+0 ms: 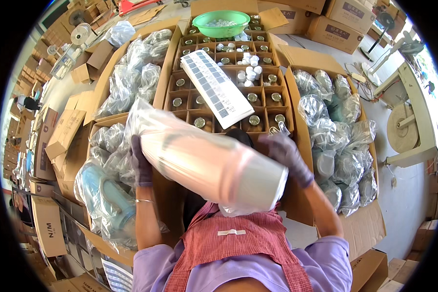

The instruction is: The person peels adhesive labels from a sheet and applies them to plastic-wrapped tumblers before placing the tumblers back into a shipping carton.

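A large pink vessel with a grey end, wrapped in clear plastic [200,160], lies slanted across my lap. My left hand [141,162], in a dark glove, grips its bagged left end. Beside the grey end is my gloved right hand [286,155], blurred; whether it touches the bag I cannot tell. Clear plastic or glass loops [281,128] show just above its fingers. Beyond the vessel, a sheaf of printed sheets [217,87] rests on a divided cardboard box [290,95] of round-topped silvery items. White caps [249,75] lie in several compartments.
A green basin [221,24] of small white pieces stands on the far box. Open cartons of bagged vessels flank me at left [169,54] and right [381,219]; a bagged blue vessel [109,193] lies at left. A metal frame with a reel [403,127] stands at right.
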A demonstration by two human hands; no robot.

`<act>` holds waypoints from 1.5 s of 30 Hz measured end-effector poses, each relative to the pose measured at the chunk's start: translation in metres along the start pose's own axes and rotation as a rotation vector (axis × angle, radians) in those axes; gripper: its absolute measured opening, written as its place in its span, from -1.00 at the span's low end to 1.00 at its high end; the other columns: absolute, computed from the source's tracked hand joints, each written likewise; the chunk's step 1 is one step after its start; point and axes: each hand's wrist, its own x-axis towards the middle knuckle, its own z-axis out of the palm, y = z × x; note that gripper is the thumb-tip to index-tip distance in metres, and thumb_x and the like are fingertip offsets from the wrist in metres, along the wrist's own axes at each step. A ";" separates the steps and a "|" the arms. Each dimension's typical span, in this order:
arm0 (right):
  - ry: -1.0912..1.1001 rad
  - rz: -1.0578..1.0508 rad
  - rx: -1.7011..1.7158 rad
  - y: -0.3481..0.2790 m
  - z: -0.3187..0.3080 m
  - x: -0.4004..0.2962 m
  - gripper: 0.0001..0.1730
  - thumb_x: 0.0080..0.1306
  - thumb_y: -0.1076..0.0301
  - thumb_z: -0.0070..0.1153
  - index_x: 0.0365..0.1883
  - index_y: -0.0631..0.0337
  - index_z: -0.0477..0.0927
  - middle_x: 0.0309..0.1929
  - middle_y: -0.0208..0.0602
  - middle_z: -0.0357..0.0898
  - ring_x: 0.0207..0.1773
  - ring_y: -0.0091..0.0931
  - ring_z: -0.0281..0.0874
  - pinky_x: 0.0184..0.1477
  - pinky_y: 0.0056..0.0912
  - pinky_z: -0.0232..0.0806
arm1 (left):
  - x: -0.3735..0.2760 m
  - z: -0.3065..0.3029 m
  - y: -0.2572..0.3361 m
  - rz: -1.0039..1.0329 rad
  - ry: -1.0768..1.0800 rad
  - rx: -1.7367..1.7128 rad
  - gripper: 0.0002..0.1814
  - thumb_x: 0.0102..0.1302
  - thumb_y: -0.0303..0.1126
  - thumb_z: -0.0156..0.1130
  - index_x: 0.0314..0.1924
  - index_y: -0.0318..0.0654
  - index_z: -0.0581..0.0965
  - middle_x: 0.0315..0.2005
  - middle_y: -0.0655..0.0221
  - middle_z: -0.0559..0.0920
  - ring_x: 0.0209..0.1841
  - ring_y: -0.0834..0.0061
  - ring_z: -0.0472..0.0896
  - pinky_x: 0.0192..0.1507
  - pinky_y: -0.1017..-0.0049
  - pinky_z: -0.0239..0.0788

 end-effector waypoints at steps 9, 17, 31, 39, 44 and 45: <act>0.144 0.152 0.199 -0.035 0.059 -0.069 -0.75 0.18 0.44 0.15 -0.16 0.27 0.51 -0.20 -0.19 0.55 -0.14 -0.31 0.49 -0.06 -0.27 0.36 | 0.037 0.003 -0.039 0.433 -0.357 1.155 -0.45 0.43 -0.03 -0.02 0.09 -0.43 0.45 -0.08 0.17 0.59 -0.03 0.41 0.54 0.03 0.37 0.36; 0.562 -0.467 -0.037 -0.001 0.009 -0.052 -0.50 0.10 0.48 0.31 0.01 0.29 0.42 -0.24 -0.36 0.51 -0.21 -0.54 0.47 -0.13 -0.46 0.40 | 0.027 0.165 -0.004 -0.392 -0.566 -0.062 -0.43 0.38 -0.01 0.00 -0.01 -0.47 0.53 -0.13 0.24 0.63 -0.10 0.44 0.60 -0.04 0.45 0.42; 1.090 -0.279 -0.176 -0.106 -0.204 -0.049 -0.86 0.22 0.58 0.02 -0.23 0.33 0.42 -0.58 -0.35 0.50 -0.69 -0.58 0.48 -0.69 -0.55 0.36 | -0.007 0.522 -0.109 -0.288 -1.243 -0.300 -0.65 0.27 -0.34 0.14 0.05 -0.23 0.42 -0.08 0.28 0.56 -0.01 0.43 0.51 0.00 0.39 0.40; 1.269 -0.065 -0.631 -0.022 -0.228 0.009 -0.72 0.20 0.43 0.15 -0.15 0.29 0.41 -0.51 -0.14 0.54 -0.55 -0.36 0.55 -0.53 -0.33 0.39 | -0.047 0.510 -0.101 -0.424 -1.216 -0.095 -0.23 0.40 0.10 -0.03 0.36 -0.36 0.16 0.22 0.07 0.35 0.16 0.31 0.39 0.21 0.36 0.21; 1.120 0.307 -0.868 0.087 -0.249 0.064 -0.63 0.15 0.29 0.18 -0.14 0.31 0.44 -0.30 0.13 0.59 -0.17 -0.02 0.56 -0.14 -0.07 0.40 | -0.065 0.531 -0.078 0.179 -1.306 0.009 -0.28 0.35 -0.05 0.10 0.37 -0.28 0.17 0.24 0.11 0.34 0.22 0.19 0.35 0.23 0.28 0.22; 1.107 0.354 -0.867 0.097 -0.252 0.075 -0.63 0.16 0.28 0.17 -0.14 0.31 0.44 -0.28 0.13 0.59 -0.17 -0.03 0.56 -0.13 -0.07 0.40 | -0.069 0.540 -0.081 0.410 -1.315 0.129 -0.28 0.32 -0.06 0.12 0.37 -0.23 0.19 0.26 0.09 0.31 0.24 0.15 0.33 0.25 0.25 0.19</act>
